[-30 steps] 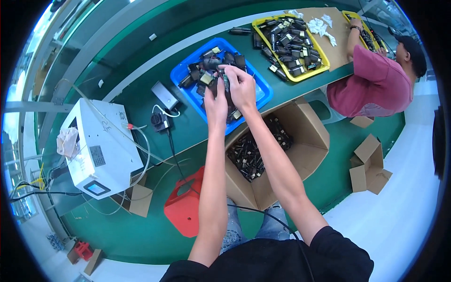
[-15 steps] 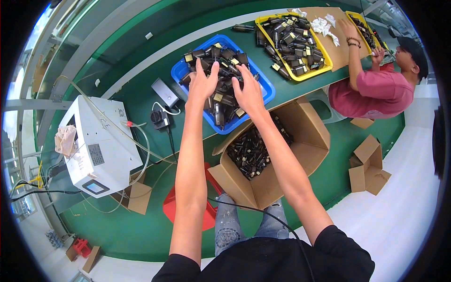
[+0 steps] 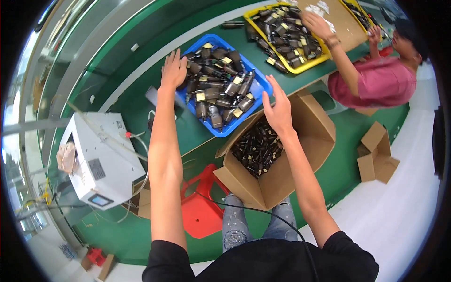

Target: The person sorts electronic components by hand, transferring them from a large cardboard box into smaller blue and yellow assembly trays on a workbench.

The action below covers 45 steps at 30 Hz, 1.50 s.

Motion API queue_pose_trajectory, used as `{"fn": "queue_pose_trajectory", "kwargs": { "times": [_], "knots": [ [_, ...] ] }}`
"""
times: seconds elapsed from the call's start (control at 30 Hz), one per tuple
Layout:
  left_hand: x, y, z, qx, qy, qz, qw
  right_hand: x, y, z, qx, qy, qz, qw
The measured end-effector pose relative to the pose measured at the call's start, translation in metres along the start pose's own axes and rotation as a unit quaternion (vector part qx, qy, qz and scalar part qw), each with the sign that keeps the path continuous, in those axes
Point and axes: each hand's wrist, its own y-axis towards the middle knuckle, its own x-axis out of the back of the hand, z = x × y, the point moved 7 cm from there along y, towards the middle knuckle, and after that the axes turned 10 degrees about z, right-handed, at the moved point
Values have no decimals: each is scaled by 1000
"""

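Observation:
A blue tray (image 3: 257,89) on the green table is heaped with dark, translucent plug-like parts (image 3: 211,91), some bearing pale yellow squares. My left hand (image 3: 174,71) is at the tray's left rim, fingers stretched out and nothing in them. Beside the right rim is my right hand (image 3: 279,109), fingers extended and thumb apart, also holding nothing. Whether either hand touches the rim I cannot tell. Below the tray, in front of my legs, stands an open cardboard box (image 3: 314,129) with many similar dark parts at its bottom.
A yellow tray (image 3: 297,71) of dark parts lies at the back right, where a co-worker in a pink shirt (image 3: 385,82) reaches over it. A white machine (image 3: 101,155) with a small screen stands left. A red stool (image 3: 202,218) and another cardboard box (image 3: 376,157) are on the floor.
My hands have moved apart from above the parts to the tray's two sides, left hand leftward, right hand rightward and lower. The co-worker's hand has moved left to the yellow tray.

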Motion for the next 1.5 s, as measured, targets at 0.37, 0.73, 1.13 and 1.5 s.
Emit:
{"fn": "queue_pose_trajectory", "kwargs": {
  "times": [0.37,0.73,1.13,1.5],
  "knots": [
    [74,-67,-106,37,-162,-231,959,28,-226,-212,-381,79,76,918],
    [-487,-337,-152,62,-183,364,911,-175,-497,-527,-718,92,229,651],
    [-733,-421,33,398,-50,530,747,-291,-472,-633,-656,128,-65,741],
    [-724,-447,-30,401,-217,551,699,-344,-439,-569,-687,184,82,699]
  ]
}}
